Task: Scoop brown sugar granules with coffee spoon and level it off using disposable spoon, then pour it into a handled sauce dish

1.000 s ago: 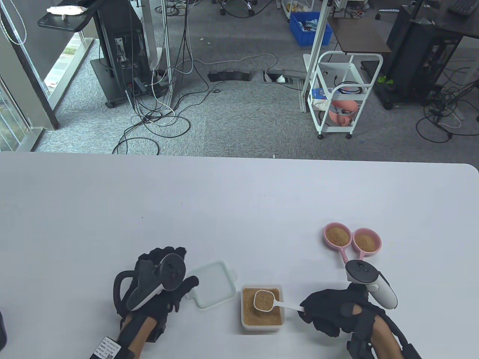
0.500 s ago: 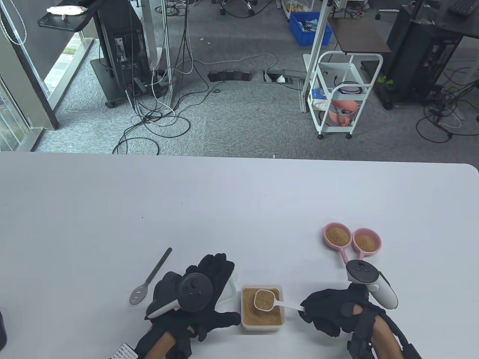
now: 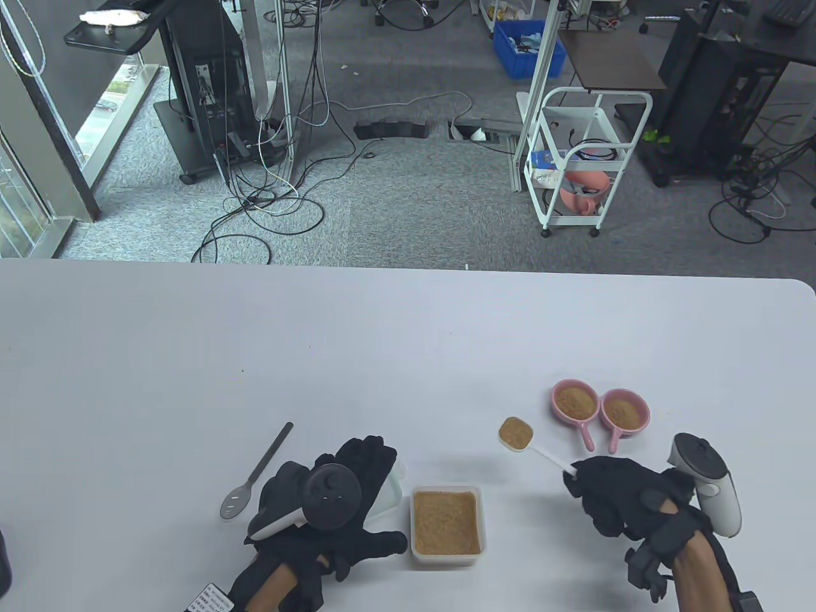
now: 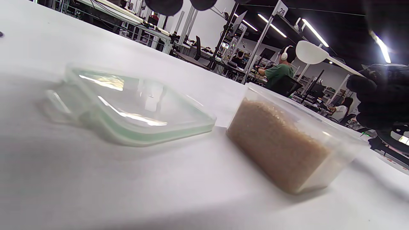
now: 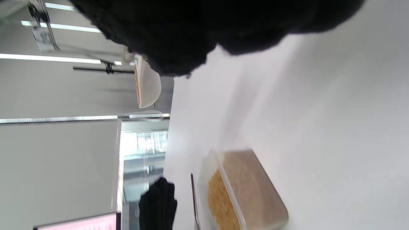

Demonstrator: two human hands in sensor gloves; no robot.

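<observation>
Two gloved hands are at work near the front edge of the white table (image 3: 191,331). The right hand (image 3: 612,494) pinches the end of a white spoon's handle between curled fingers, and the spoon (image 3: 516,433) hangs in the air above the tabletop with its bowl full of brown sugar, level and not spilling. It sits between the sugar tub and the two pink dishes, nearer the dishes. From the right wrist view the spoon's bowl (image 5: 147,83) shows side-on, well clear of the table.

The tub (image 3: 446,526), a clear square box packed with brown sugar, stands close to the front edge, about the middle of it. Its clear lid (image 4: 127,105) lies flat just to the left of the tub, apart from it by a small gap, and mostly under the left hand in the table view.

The left hand (image 3: 338,510) lies flat over that lid with fingers spread and straight, gripping nothing; the thumb points at the tub. A grey spoon (image 3: 255,475) lies on the table just left of that hand, untouched, its bowl toward the front edge.

Both pink dishes, the left dish (image 3: 575,401) and the right dish (image 3: 625,411), sit side by side and touching, toward the right front corner, each holding sugar, handles pointing to the front edge.
</observation>
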